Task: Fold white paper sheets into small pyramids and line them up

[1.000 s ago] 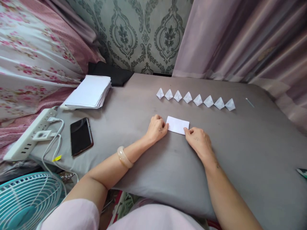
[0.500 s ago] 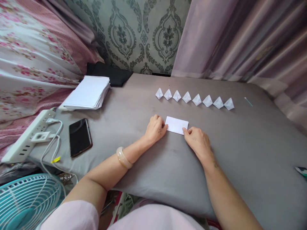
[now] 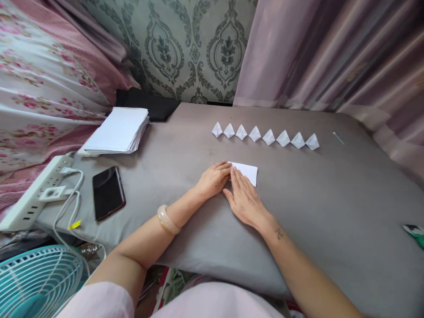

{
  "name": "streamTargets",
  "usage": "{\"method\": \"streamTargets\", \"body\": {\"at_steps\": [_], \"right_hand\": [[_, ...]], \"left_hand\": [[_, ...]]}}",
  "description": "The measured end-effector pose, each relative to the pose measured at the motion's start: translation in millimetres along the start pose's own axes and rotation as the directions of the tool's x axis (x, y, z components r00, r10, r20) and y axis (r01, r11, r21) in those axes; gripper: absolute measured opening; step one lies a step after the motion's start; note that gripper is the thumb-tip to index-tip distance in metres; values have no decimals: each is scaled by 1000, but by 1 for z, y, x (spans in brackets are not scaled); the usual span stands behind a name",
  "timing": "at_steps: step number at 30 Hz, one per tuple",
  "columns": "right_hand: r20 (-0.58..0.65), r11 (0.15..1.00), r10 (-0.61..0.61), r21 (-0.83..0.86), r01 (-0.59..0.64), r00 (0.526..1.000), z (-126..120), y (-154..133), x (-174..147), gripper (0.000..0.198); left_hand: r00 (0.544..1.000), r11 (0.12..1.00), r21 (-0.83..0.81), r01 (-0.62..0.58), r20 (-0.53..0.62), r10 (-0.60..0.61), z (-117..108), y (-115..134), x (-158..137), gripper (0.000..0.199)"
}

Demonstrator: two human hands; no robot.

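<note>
A small folded sheet of white paper [image 3: 247, 172] lies flat on the grey cloth surface [image 3: 185, 150]. My left hand [image 3: 214, 179] rests at its left end, fingers stretched out and partly covering that end. My right hand [image 3: 243, 194] lies flat over the left and near part of the paper, its fingers straight and its thumb spread to the side. The fingertips of both hands come close together at the paper's left end. Beyond the hands stands a row of several folded white paper shapes [image 3: 255, 134] with pointed tops.
At the left are a stack of white paper [image 3: 115, 129], a black folded cloth [image 3: 149, 104], a phone [image 3: 108, 193] and a power strip [image 3: 36, 194] with white cables. A fan [image 3: 39, 282] stands at the lower left. A thin stick [image 3: 338, 138] lies at the right.
My right hand has moved left from the paper's right end and flattened over its left part. My left hand's fingers have straightened onto the left end. The view has shifted slightly.
</note>
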State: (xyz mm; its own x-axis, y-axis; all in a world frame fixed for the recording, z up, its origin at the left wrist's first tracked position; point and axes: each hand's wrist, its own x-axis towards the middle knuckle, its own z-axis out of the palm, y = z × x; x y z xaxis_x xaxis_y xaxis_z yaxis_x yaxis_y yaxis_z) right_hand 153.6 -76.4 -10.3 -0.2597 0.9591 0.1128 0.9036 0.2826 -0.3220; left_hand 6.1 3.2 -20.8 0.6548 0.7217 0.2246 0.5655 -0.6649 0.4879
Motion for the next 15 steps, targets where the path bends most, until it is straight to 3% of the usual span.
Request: {"method": "streamTargets", "body": {"at_steps": [5,11,15], "right_hand": [[118,997,52,-69,-44,992,-1,-5,-7,76],[127,961,224,-191,-198,966,-12,-4,-13,79],[85,913,332,-280,-297,940,-22,-2,-12,67]], "left_hand": [[990,993,-36,114,-81,-116,3,-8,-2,43],[986,984,-96,149,-64,-156,0,-14,-6,43],[981,976,-130,173,-60,-182,-4,-11,-6,36]]}}
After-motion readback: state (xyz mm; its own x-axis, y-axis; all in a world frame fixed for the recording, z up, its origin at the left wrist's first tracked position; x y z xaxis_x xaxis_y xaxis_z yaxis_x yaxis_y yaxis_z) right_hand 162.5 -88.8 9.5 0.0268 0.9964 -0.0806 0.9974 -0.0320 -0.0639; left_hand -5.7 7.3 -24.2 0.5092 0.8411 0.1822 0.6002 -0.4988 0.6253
